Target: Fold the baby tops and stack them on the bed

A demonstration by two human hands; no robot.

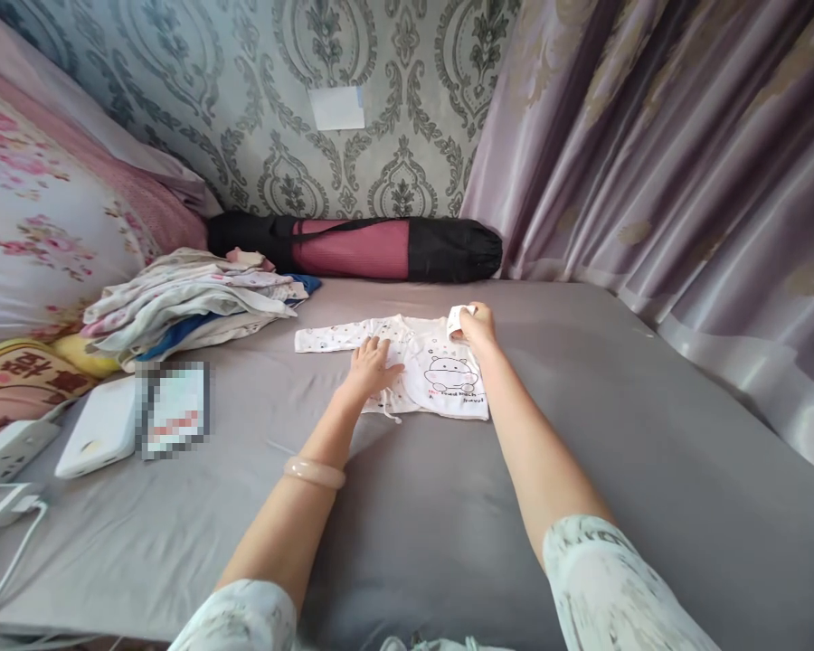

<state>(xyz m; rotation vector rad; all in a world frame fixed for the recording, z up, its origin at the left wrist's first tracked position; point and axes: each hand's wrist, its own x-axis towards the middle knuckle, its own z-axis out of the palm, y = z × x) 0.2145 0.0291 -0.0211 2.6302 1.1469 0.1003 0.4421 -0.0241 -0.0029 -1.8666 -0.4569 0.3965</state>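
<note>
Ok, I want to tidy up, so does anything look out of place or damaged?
Nothing looks spilled or damaged. The clothes pile at the left looks untidy, heaped loosely with its layers jumbled. The small white shirt is uneven: one sleeve lies straight out, while the other is gathered in the right hand.

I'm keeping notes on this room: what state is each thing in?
Shirt: spread out, one sleeve straight
Left hand: open, palm down on shirt
Right hand: closed on other sleeve
Clothes: loosely heaped
Long bag: lying flat
Curtain: hanging in folds
Sheet: slightly wrinkled
Power strip: on or off unclear
</note>
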